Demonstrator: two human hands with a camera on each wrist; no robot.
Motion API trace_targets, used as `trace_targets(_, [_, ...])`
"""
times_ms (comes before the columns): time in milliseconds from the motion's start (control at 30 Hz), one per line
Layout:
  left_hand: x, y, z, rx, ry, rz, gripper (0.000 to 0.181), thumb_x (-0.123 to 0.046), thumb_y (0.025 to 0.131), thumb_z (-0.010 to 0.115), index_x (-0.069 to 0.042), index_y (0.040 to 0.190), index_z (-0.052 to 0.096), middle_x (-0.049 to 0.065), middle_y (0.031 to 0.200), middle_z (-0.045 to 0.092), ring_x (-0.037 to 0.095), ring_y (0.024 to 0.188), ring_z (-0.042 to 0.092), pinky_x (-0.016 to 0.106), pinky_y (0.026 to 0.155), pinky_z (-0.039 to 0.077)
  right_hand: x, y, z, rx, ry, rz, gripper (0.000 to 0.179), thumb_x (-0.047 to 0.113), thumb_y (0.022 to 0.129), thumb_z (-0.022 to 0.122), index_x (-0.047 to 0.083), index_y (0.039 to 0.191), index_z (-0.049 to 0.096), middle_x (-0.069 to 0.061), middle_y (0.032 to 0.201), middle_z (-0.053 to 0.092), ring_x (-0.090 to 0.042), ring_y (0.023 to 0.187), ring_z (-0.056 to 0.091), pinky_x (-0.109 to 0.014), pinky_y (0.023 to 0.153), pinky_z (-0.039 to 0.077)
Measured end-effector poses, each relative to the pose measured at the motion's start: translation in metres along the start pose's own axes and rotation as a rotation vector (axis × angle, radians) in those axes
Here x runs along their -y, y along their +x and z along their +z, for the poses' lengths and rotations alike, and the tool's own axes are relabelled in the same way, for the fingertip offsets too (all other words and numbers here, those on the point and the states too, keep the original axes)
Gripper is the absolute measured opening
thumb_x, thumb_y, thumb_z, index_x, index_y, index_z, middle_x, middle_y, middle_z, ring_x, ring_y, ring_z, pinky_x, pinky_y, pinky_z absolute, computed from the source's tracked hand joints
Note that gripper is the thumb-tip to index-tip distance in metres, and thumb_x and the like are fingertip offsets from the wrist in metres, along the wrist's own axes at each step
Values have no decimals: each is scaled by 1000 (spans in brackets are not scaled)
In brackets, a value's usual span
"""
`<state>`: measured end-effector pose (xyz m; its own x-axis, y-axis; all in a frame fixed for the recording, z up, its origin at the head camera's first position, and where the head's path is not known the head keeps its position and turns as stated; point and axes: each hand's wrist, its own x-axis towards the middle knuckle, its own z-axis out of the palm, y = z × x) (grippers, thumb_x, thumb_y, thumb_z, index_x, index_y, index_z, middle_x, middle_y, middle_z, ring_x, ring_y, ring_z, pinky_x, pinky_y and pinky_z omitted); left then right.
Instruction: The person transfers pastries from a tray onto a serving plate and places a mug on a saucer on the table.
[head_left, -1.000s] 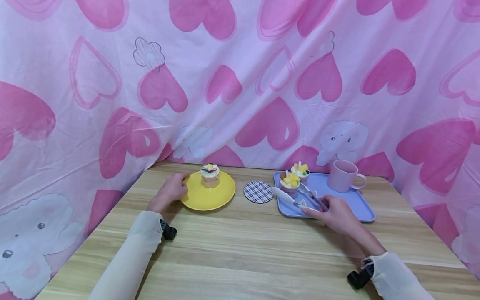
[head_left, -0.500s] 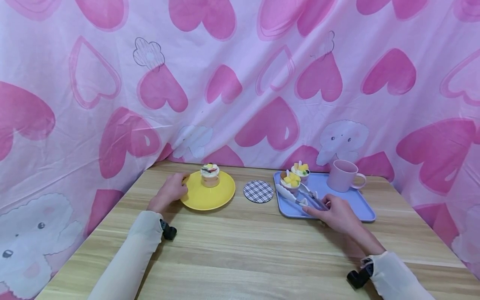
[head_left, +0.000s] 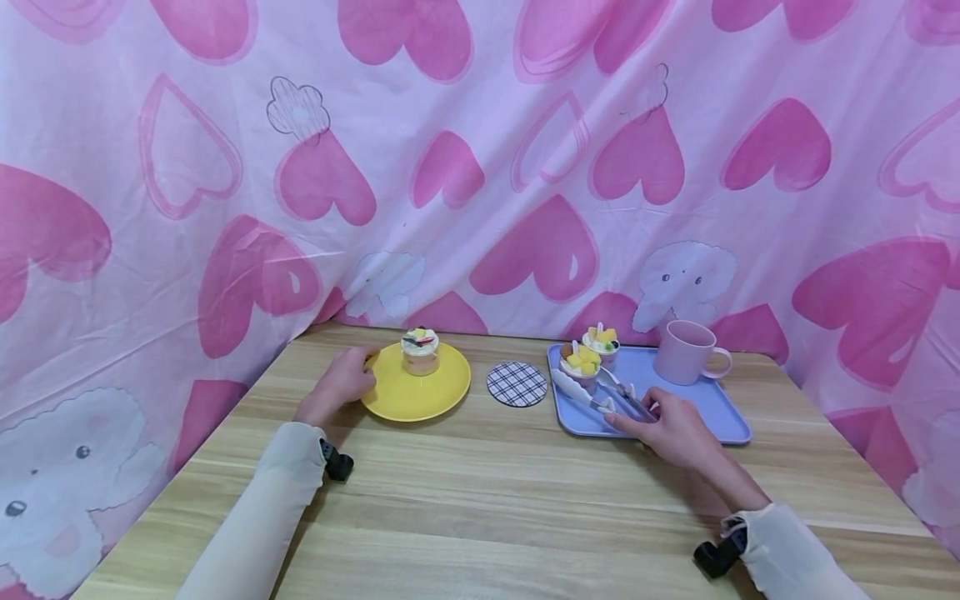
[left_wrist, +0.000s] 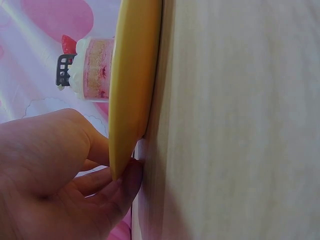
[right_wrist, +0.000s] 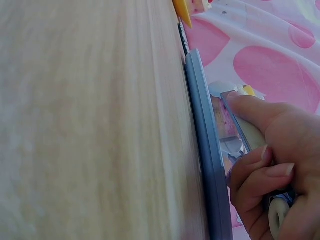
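Note:
My left hand [head_left: 345, 377] pinches the left rim of a yellow plate [head_left: 397, 404], thumb above and fingers beneath, as the left wrist view shows. On that plate stands a small dessert cup [head_left: 421, 354] topped with cream and a dark grid-shaped piece. My right hand [head_left: 675, 427] holds a pair of tongs [head_left: 573, 390] with pale tips. The tips stand on either side of the nearer fruit-topped dessert cup [head_left: 581, 363], right at its sides. That cup is on a lilac-blue tray [head_left: 697, 412], with another fruit-topped cup [head_left: 602, 342] just behind it.
A pink mug [head_left: 684, 354] stands at the tray's back right, handle to the right. Between plate and tray lies a round checked coaster [head_left: 517, 384]. Everything rests on a wooden table [head_left: 480, 500], with a pink heart-print cloth [head_left: 450, 108] hanging behind.
The left arm of the tongs has swung right, so the tongs have narrowed around the nearer fruit-topped cup. Over the last half second both hands have kept their places.

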<state>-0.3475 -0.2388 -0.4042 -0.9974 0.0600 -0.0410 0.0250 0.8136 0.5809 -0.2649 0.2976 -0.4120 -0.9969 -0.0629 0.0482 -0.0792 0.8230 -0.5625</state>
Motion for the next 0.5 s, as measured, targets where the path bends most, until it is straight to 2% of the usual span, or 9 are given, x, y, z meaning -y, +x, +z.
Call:
trace_targets(300, [0,1,1,-5,4,-5,61,-1,101,54,4,162,44,28,158,52,37,119,59,42,102,56,-1,2,0,-11,9,-4,69,72,87,78,8,109,62,-7,82,59,-22,76,56,-29,58,45])
trace_targets(500, [0,1,1,-5,8,3,61,-2,101,54,4,161,44,28,157,53,36,119,58,45,105,56,-1,2,-1,-36,13,-6,73,75,85,78,7,110,64,-7,81,57,-23,77,55,-28,57,44])
